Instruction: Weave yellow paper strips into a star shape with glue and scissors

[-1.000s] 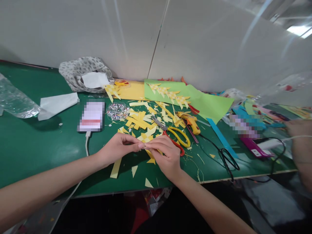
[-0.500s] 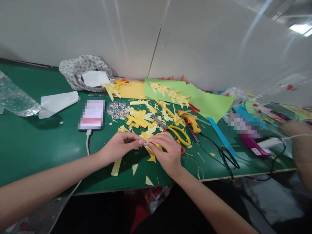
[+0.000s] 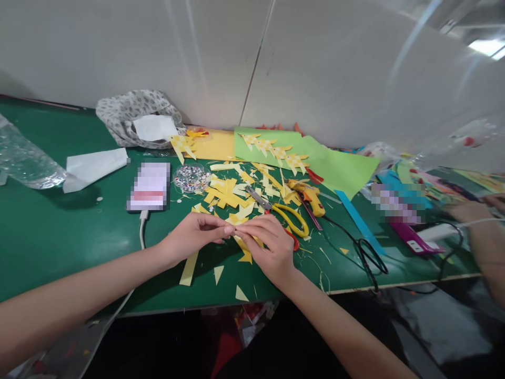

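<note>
My left hand point(image 3: 197, 237) and my right hand point(image 3: 272, 245) meet at the fingertips over the near part of the table. Both pinch a woven piece of yellow paper point(image 3: 245, 255), whose pointed strips stick out below the fingers; its middle is hidden. Just beyond lie loose yellow paper strips point(image 3: 226, 192) and scissors with yellow handles point(image 3: 294, 218). A round clear case of googly eyes point(image 3: 192, 178) stands behind my left hand. Finished-looking woven paper fish point(image 3: 272, 150) rest in a row on green paper point(image 3: 339, 166), with another fish point(image 3: 181, 145) to the left.
A yellow glue gun point(image 3: 311, 199) with a black cord lies right of the scissors. A phone point(image 3: 150, 184) on a white cable is at left, near a patterned cloth bag point(image 3: 136, 105). Another person's hand point(image 3: 469, 213) is at the far right, by a purple power strip point(image 3: 414, 239).
My hands stay almost in place, with the fingertips shifting slightly on the paper. At the far right, the other person's hand has moved a little, and a second hand shows at the edge.
</note>
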